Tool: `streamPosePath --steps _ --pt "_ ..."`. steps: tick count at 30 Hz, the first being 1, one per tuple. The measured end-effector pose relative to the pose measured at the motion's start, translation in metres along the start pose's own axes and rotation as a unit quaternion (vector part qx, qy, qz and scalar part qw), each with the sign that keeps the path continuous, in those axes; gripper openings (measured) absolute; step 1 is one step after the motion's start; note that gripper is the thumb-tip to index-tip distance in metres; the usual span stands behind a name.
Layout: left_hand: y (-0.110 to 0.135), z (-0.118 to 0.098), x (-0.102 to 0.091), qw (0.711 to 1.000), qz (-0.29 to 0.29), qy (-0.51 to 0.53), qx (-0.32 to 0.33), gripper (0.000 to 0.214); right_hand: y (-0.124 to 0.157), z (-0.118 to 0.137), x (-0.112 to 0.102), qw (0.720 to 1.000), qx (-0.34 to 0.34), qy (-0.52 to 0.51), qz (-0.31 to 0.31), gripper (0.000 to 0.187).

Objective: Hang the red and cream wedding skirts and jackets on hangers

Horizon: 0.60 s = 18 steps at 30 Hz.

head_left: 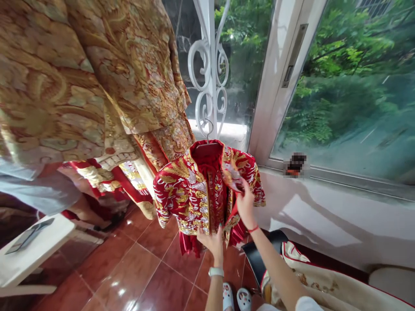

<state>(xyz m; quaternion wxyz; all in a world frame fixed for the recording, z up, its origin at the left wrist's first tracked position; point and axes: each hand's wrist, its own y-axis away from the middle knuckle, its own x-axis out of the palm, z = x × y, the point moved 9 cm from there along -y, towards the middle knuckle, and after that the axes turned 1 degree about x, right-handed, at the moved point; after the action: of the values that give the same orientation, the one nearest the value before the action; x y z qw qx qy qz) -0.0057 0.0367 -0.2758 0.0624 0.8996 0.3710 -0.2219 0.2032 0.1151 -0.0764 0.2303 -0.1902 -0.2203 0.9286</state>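
A short red jacket (191, 203) with heavy gold and silver embroidery hangs from a hanger (209, 127) in front of me. Its front is parted, showing another embroidered red layer (215, 194) inside. My right hand (246, 205), with a red string at the wrist, pinches the edge of one front panel and folds it outward. Lower down, my left hand (212, 244), wearing a pale watch (216, 271), grips the other front panel near its hem; part of its fingers is hidden. Red pleated cloth (189, 244) shows below the jacket.
Large gold embroidered garments (97, 77) hang at left. White scrollwork metal (207, 65) stands behind the hanger, beside windows (350, 95). A cream cloth with red trim (324, 276) lies over a black chair (262, 250). A person (68, 194) is near a white stool (42, 246).
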Motion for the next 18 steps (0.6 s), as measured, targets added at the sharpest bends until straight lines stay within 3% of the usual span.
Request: streamPosePath --steps 2,4,6,9,11,13,15,18 --pt "-0.035 -0.051 -0.027 0.992 -0.077 -0.022 0.1 0.081 -0.023 0.002 -0.044 0.998 0.005 -0.016 -0.055 0.048" --pt "-0.064 -0.086 -0.046 0.983 -0.069 -0.006 0.171 0.064 -0.045 0.014 -0.083 0.997 -0.023 -0.014 -0.073 0.048" --pt "-0.085 -0.102 -0.076 0.974 -0.057 0.013 0.217 0.043 -0.068 0.028 -0.107 0.997 -0.058 0.022 -0.044 0.06" --pt "-0.115 -0.111 -0.16 0.948 -0.138 0.022 0.287 0.033 -0.105 0.035 -0.124 0.993 -0.089 0.077 -0.004 0.07" --pt "-0.148 -0.119 -0.223 0.928 -0.219 0.009 0.3 0.031 -0.13 0.031 -0.123 0.992 -0.097 0.078 0.004 0.063" --pt "-0.195 -0.141 -0.261 0.923 -0.232 -0.03 0.306 0.028 -0.151 0.022 -0.11 0.994 -0.094 0.062 0.016 0.054" --pt "-0.249 -0.163 -0.269 0.939 -0.191 -0.086 0.274 0.029 -0.159 0.01 -0.083 0.994 -0.078 0.032 0.069 0.046" --pt "-0.3 -0.157 -0.241 0.973 -0.094 -0.143 0.153 0.025 -0.129 -0.012 -0.045 0.987 -0.044 -0.02 0.155 0.043"
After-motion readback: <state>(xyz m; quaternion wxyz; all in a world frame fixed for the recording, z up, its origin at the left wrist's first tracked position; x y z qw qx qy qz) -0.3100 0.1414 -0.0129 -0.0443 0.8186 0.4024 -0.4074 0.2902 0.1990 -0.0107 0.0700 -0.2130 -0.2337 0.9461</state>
